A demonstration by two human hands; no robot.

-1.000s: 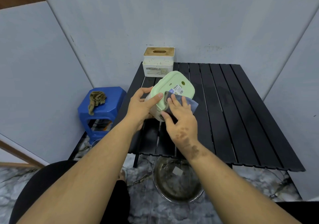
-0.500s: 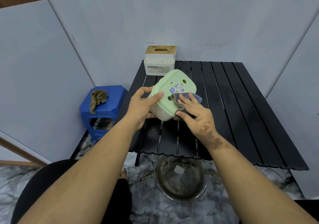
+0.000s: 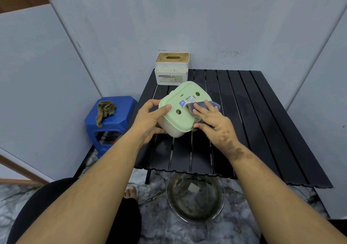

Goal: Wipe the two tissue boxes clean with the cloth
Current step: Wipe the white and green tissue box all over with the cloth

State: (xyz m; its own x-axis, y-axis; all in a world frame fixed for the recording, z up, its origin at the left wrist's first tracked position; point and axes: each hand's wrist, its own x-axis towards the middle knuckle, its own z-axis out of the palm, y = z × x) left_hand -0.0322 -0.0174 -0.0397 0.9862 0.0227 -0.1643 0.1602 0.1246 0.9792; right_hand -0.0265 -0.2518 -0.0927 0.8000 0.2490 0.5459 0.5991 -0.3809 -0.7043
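Left hand (image 3: 150,121) grips the green tissue box (image 3: 185,108), tilted above the black table (image 3: 262,121). Right hand (image 3: 212,119), fingers spread, presses the grey cloth (image 3: 204,106) on its base. White tissue box (image 3: 171,69) stands at the table's far corner.

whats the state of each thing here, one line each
green tissue box: tilted, green face toward the camera, held over the table
grey cloth: pressed on the box's green face
left hand: grips the green box
right hand: presses the cloth
white tissue box: upright at the table's back edge, speckled
brown rag: crumpled on the blue stool
basin: on the floor, murky inside
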